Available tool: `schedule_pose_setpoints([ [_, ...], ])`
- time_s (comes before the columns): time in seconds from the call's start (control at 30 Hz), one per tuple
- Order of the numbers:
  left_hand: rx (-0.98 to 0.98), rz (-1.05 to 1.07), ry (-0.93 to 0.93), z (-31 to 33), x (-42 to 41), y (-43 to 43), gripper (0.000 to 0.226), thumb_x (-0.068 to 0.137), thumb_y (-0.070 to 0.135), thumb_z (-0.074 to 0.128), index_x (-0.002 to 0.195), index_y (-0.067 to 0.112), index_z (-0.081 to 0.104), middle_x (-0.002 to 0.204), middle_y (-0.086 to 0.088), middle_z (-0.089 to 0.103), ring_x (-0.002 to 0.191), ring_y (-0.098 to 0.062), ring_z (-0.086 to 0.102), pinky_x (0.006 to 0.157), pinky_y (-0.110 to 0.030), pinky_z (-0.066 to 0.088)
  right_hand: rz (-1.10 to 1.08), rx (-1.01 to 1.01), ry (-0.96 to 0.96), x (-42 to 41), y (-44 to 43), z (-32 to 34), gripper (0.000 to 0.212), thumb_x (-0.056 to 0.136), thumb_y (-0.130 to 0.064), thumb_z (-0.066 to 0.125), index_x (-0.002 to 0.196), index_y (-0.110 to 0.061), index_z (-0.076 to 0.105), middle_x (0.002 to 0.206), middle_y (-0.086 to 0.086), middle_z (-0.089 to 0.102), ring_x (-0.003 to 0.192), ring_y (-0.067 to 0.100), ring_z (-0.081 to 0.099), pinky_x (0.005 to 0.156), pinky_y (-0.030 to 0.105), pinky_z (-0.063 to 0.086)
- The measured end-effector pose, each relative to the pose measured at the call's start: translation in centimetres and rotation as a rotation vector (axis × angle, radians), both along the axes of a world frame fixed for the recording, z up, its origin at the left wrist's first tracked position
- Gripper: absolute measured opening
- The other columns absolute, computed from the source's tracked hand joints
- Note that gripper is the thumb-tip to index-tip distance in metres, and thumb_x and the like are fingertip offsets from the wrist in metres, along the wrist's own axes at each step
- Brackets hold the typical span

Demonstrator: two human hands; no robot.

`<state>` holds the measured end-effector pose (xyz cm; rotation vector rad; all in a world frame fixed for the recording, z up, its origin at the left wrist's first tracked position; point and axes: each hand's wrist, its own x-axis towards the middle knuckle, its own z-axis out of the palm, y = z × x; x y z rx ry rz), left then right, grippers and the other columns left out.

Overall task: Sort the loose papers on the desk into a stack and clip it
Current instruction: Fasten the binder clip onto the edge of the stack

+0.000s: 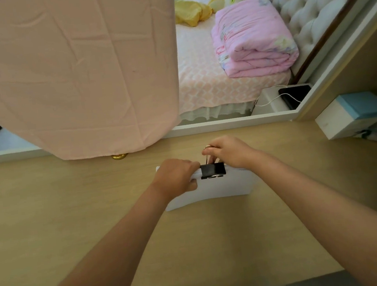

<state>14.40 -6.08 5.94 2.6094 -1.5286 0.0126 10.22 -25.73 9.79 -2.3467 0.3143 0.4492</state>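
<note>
Centrally, left hand (174, 174) grips paper stack (221, 188); right hand (227, 153) seemingly pinches binder clip (212, 170) between them.

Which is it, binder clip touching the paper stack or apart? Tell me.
Touching. In the head view the binder clip sits clamped over the far edge of the paper stack, no gap.

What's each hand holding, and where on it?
Left hand grips the white paper stack at its far edge, beside the black metal binder clip. Right hand pinches the clip's upright wire handle.
</note>
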Motion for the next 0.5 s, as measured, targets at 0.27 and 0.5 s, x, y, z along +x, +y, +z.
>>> schedule_pose_setpoints([
  [0.27, 0.016, 0.013, -0.025, -0.3, -0.4, 0.1, 0.022, 0.068, 0.028, 0.064, 0.071, 0.02, 0.043, 0.06, 0.005, 0.05, 0.046, -0.02, 0.039, 0.045, -0.025, 0.024, -0.059, -0.211, 0.141, 2.6, -0.1, -1.7, 0.027, 0.086, -0.055, 0.064, 0.095, -0.03, 0.062, 0.087, -0.005, 0.071, 0.072, 0.016, 0.068, 0.075, 0.037, 0.059],
  [0.5, 0.049, 0.016, -0.054, -0.4, -0.4, 0.0, 0.017, 0.066, 0.029, 0.063, 0.071, 0.02, 0.049, 0.059, 0.004, 0.054, 0.044, -0.02, 0.047, 0.044, -0.025, 0.02, 0.067, -0.267, 0.283, 2.4, -0.6, -2.8, 0.048, 0.088, -0.058, 0.058, 0.082, -0.012, 0.068, 0.077, 0.003, 0.063, 0.074, 0.022, 0.058, 0.072, 0.031, 0.049],
])
